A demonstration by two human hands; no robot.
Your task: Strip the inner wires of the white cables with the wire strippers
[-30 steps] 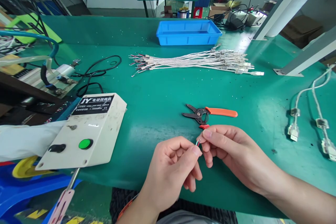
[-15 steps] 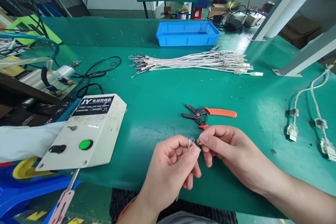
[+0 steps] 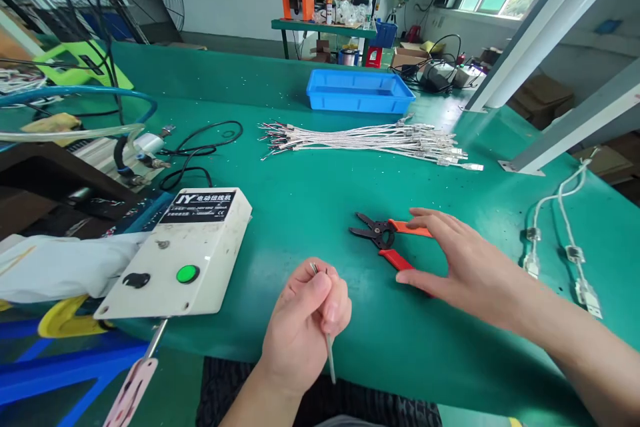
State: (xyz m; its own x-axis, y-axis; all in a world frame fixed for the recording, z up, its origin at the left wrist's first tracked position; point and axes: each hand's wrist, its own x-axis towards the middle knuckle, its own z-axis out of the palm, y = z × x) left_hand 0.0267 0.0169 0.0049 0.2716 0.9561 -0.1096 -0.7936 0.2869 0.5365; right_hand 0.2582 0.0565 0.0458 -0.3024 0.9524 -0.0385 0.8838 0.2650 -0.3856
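My left hand point(image 3: 307, 327) is closed round a cable point(image 3: 331, 360). The cable's thin wire ends poke out above the thumb, and its grey-white length hangs below the fist. My right hand point(image 3: 450, 263) is open, thumb and fingers spread on either side of the handles of a wire stripper point(image 3: 383, 233). The stripper lies on the green bench with its black jaws pointing left. One handle is orange, the other red. My fingertips reach the handles; whether they press on them I cannot tell.
A bundle of white USB cables point(image 3: 360, 140) lies across the bench before a blue tray point(image 3: 360, 107). At left stands a white control box point(image 3: 175, 260) with a green button. Two more USB cables point(image 3: 565, 233) lie at right by a metal post point(image 3: 550, 27).
My right hand has left the wire ends and moved right, opening over the wire stripper. My left hand keeps the cable and has shifted slightly left. The camera view has tilted up.
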